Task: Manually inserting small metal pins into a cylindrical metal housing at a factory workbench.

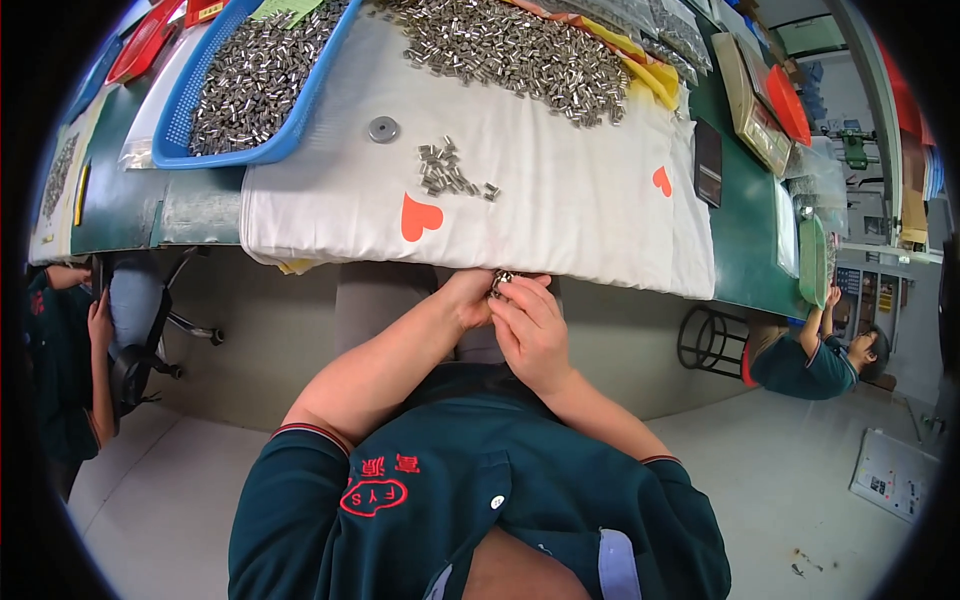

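Observation:
At the front edge of the white cloth, my two hands meet close together. My left hand is curled round a few small shiny metal cylinders. The fingers of my right hand are bent over these same pieces, pinching at them; exactly which piece they grip is hidden. Beyond my hands, a small cluster of loose metal cylinders lies on the cloth. A round grey metal disc sits to its left. Farther back spreads a large heap of similar cylinders.
A blue plastic basket full of metal cylinders stands at the far left. Toward the right lie a dark phone, a red tray and a green tray. Co-workers sit to either side; a black stool stands right.

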`<state>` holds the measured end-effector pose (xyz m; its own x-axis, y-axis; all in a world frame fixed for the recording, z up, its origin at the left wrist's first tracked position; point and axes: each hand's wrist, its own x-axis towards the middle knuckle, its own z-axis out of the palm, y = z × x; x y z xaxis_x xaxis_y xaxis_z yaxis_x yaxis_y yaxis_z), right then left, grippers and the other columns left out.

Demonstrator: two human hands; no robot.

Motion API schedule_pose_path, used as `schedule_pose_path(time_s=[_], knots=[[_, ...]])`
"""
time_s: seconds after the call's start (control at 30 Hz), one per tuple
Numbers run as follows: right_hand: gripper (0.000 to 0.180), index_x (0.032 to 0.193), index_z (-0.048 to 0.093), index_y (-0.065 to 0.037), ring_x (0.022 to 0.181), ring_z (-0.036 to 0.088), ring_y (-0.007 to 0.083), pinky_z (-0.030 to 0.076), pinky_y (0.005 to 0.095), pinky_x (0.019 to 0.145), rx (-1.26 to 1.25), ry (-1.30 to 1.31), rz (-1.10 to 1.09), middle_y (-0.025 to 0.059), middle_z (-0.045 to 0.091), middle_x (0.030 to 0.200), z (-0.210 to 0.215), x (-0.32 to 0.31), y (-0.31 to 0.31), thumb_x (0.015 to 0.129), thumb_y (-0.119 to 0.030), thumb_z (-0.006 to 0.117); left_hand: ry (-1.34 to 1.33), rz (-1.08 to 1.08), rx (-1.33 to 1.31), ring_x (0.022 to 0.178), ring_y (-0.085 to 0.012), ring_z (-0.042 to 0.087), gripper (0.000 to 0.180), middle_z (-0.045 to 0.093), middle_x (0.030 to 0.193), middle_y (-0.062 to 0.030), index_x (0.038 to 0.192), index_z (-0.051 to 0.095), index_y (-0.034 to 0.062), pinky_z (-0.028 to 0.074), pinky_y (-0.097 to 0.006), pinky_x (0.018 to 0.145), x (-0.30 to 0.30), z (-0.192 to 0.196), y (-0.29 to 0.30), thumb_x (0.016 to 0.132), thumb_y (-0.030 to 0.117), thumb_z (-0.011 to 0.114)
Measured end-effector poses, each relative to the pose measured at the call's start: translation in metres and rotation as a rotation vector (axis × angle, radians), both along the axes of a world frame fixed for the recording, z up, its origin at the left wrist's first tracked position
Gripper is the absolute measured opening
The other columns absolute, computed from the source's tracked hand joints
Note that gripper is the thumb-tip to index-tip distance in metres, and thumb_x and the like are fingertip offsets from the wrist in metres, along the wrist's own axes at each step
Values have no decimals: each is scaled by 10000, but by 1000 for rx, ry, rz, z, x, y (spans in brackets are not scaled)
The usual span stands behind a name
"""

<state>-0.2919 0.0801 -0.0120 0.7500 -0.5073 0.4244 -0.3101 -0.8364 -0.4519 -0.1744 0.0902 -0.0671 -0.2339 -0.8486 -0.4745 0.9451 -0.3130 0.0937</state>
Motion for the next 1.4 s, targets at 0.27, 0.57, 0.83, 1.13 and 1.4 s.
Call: schedule_pose_path(time_s=[0.27, 0.57, 0.83, 1.13, 1.4], knots=[[184, 867, 606, -31, 947, 543, 286, 454, 351, 793, 69, -82, -122, 102, 574, 955, 25, -29, -21, 700, 39, 572, 65, -99, 166, 875, -248, 609, 329, 598, 935, -158, 1021, 522, -30, 529, -394, 746, 14, -17, 10, 909, 240, 371], [173, 879, 603, -11, 965, 542, 291, 453, 350, 809, 93, -200, -211, 117, 573, 974, 36, -24, -45, 745, 50, 512, 424, 82, 182, 787, -224, 593, 208, 579, 934, -130, 943, 544, 18, 527, -326, 625, 38, 55, 60, 859, 199, 487], [193, 906, 589, -12, 981, 539, 284, 456, 343, 809, 72, -252, -144, 115, 572, 982, 39, 1, -58, 752, 55, 493, -198, 663, -282, 825, -227, 574, 194, 550, 959, -149, 957, 501, -25, 517, -330, 678, 213, 141, 32, 878, 129, 415], [211, 908, 600, -20, 963, 541, 278, 453, 338, 798, 126, -165, -116, 111, 578, 963, 34, 21, -68, 726, 57, 524, -1674, 364, 213, 1109, -204, 427, 446, 514, 1183, -70, 1186, 500, 81, 310, -375, 934, 316, 126, 8, 860, 384, 470], [241, 944, 600, -44, 970, 518, 296, 439, 357, 815, 32, -66, 142, 114, 566, 996, 27, 126, -85, 702, -49, 607, -1905, 143, 274, 1093, -160, 447, 394, 529, 1160, -27, 1142, 549, 129, 367, -305, 858, 302, 152, 21, 860, 396, 484]])
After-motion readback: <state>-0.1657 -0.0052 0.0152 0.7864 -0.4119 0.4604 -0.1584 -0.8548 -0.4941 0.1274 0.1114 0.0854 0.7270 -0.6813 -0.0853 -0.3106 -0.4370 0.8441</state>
